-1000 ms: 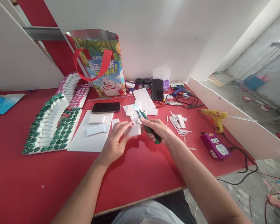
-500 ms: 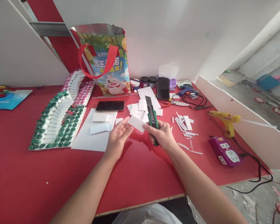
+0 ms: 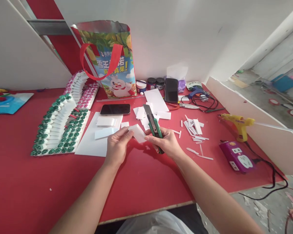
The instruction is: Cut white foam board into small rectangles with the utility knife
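A small white card (image 3: 138, 133) is held up between both hands over the red table. My left hand (image 3: 117, 143) pinches its left end between thumb and fingers. My right hand (image 3: 167, 141) grips a green utility knife (image 3: 155, 126), its blade pointing up and away, while the thumb and fingers also hold the card's right edge. Behind the knife lie loose white pieces (image 3: 164, 115). To the left, folded white pieces (image 3: 106, 122) rest on a larger white sheet (image 3: 91, 151).
Beyond stand a printed bag (image 3: 120, 73) and paint jars (image 3: 151, 83); a phone (image 3: 115, 109) lies nearer. Decorated green-and-white work (image 3: 74, 135) is left. White strips (image 3: 191, 126), a yellow glue gun (image 3: 240, 125) and a purple power strip (image 3: 236, 157) are on the right.
My left hand has closed from an open pose onto the card's left end. The card and knife have shifted slightly left, and the knife tilts more to the left.
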Demonstrator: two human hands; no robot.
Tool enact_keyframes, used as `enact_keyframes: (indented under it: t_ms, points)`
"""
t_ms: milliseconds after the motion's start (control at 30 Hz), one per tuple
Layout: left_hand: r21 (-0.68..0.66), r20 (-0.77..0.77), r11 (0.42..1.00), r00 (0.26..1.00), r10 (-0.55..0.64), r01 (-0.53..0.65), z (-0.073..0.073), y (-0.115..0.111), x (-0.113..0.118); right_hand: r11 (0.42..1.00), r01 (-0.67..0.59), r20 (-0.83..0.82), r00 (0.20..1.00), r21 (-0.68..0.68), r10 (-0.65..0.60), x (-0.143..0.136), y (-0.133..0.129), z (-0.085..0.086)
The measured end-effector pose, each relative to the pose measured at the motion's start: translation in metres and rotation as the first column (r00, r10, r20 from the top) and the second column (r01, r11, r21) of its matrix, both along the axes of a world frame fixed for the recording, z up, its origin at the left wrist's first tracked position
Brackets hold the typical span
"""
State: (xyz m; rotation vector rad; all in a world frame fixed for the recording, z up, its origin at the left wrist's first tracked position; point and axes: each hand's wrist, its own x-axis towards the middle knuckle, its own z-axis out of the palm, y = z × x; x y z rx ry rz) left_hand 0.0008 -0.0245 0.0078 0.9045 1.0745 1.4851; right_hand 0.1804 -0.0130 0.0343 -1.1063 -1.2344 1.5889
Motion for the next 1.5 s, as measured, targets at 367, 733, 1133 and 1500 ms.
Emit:
enact_keyframes:
  t_ms: [367,733,1133,1500]
  points:
    - [0.246,-0.516,0.961,0.857,0.017,0.129,0.014,-0.009,0.002,1.0,0.013,0.006,1.0,0.011,-0.013,0.002,0.002,-0.009]
    - [0.059,-0.136,0.96,0.955,-0.264,0.274,0.006,-0.009,0.001,0.998,0.002,-0.062,0.998,-0.058,-0.005,0.004,0.006,-0.011]
    - [-0.111,-0.018,0.982,0.988,-0.154,0.151,0.002,-0.003,0.002,0.978,0.107,-0.132,0.982,-0.18,-0.132,0.006,0.009,-0.007]
    - [0.05,-0.503,0.983,0.846,0.178,-0.177,0.002,0.005,-0.025,0.902,0.354,-0.225,0.884,-0.248,-0.409,0.023,0.023,-0.004]
